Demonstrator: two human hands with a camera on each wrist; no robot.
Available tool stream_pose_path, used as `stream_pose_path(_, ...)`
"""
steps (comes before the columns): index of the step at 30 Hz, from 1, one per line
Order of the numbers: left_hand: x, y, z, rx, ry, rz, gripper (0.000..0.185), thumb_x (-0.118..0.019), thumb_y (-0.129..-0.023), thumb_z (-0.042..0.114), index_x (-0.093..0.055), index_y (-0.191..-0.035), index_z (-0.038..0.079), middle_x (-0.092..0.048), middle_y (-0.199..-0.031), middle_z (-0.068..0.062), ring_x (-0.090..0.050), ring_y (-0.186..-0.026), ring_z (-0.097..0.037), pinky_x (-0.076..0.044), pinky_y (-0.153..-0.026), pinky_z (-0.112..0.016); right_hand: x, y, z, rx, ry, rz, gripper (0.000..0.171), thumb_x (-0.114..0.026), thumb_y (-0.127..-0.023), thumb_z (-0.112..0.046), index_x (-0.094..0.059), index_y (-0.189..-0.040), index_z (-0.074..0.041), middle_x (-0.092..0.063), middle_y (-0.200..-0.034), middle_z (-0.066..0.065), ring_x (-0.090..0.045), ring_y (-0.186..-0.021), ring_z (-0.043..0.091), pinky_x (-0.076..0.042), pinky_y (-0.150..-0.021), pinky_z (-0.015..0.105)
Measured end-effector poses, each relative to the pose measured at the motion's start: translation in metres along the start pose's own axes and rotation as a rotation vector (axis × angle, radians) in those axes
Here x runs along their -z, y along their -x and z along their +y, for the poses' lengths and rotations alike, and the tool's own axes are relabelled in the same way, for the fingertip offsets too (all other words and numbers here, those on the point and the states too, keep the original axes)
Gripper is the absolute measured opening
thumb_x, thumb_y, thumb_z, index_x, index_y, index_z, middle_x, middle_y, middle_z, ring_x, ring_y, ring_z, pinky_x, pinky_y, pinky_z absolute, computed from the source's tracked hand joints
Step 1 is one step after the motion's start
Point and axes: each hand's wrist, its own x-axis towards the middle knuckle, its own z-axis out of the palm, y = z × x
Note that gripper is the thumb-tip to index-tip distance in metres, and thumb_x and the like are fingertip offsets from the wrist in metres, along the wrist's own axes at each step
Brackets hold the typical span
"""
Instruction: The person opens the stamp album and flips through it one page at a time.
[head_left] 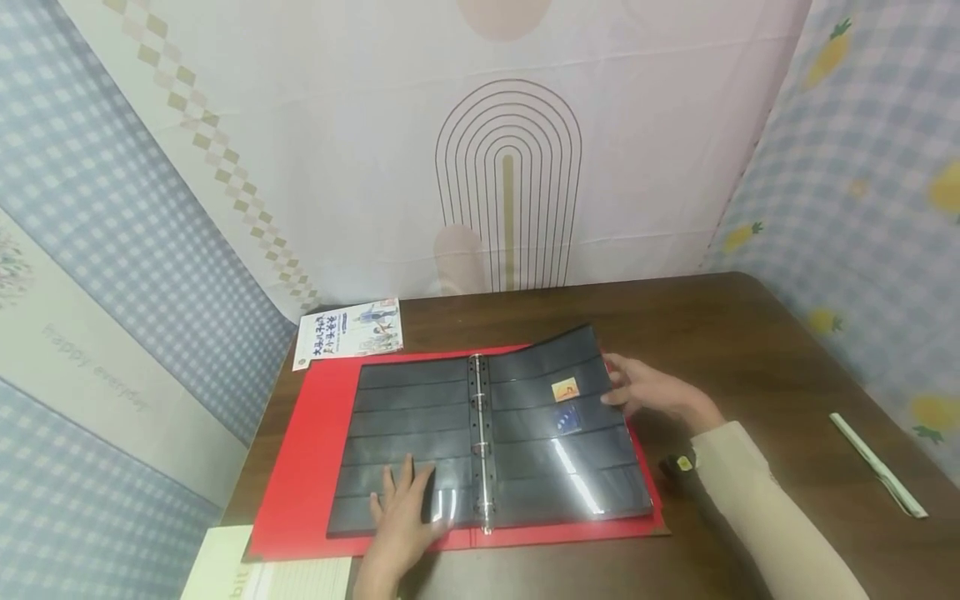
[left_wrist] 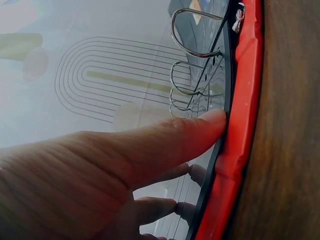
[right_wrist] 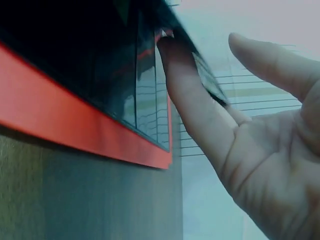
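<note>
Red binder (head_left: 303,467) lies open on brown tabletop (head_left: 750,350). Left hand (head_left: 401,517) rests flat on the left black page (head_left: 405,417), fingers straight, holding nothing. Right hand (head_left: 656,392) at outer edge of raised right page (head_left: 555,375), fingers (right_wrist: 187,95) extended under it, thumb apart. 2 stamps (head_left: 566,404) in the page's pockets.
</note>
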Motion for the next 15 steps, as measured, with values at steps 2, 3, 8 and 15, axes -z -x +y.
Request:
stream_pose_path(2, 0.001, -0.001, 0.0, 0.0, 0.002, -0.002, 0.081, -0.088, -0.073, 0.013, -0.052, -0.145, 0.003, -0.022, -0.16, -0.032, -0.005, -0.144, -0.061, 0.001, -0.107, -0.079, 0.0, 0.002, -0.002, 0.011, 0.006, -0.01, 0.089, -0.066, -0.095, -0.008, -0.004, -0.156, 0.01, -0.029, -0.149, 0.044, -0.057, -0.12, 0.047, -0.06, -0.079, 0.048)
stream_pose_path(3, 0.001, -0.001, -0.001, -0.001, 0.002, -0.003, 0.081, -0.088, -0.073, 0.013, -0.051, -0.145, 0.003, -0.021, -0.16, -0.032, -0.005, -0.144, -0.061, 0.001, -0.107, -0.079, 0.0, 0.003, -0.004, 0.023, 0.009, -0.02, 0.086, -0.065, -0.096, -0.008, -0.006, -0.155, 0.012, -0.031, -0.148, 0.045, -0.059, -0.118, 0.046, -0.06, -0.077, 0.048)
stream_pose_path(8, 0.0, -0.001, -0.002, -0.014, 0.001, 0.001, 0.08, -0.088, -0.073, 0.014, -0.052, -0.144, 0.003, -0.022, -0.16, -0.033, -0.005, -0.144, -0.061, 0.001, -0.107, -0.08, -0.003, 0.005, -0.013, 0.079, 0.02, -0.107, 0.05, -0.057, -0.101, -0.008, -0.041, -0.142, 0.015, -0.066, -0.116, 0.033, -0.072, -0.091, 0.04, -0.061, -0.068, 0.048)
stream_pose_path(15, -0.001, -0.001, -0.002, -0.014, 0.0, 0.006, 0.08, -0.088, -0.073, 0.014, -0.053, -0.144, 0.002, -0.024, -0.159, -0.033, -0.006, -0.144, -0.061, -0.001, -0.107, -0.08, -0.008, 0.008, -0.028, 0.14, 0.059, -0.117, 0.02, -0.053, -0.103, -0.008, -0.06, -0.098, 0.01, -0.072, -0.083, 0.015, -0.073, -0.073, 0.028, -0.061, -0.063, 0.044)
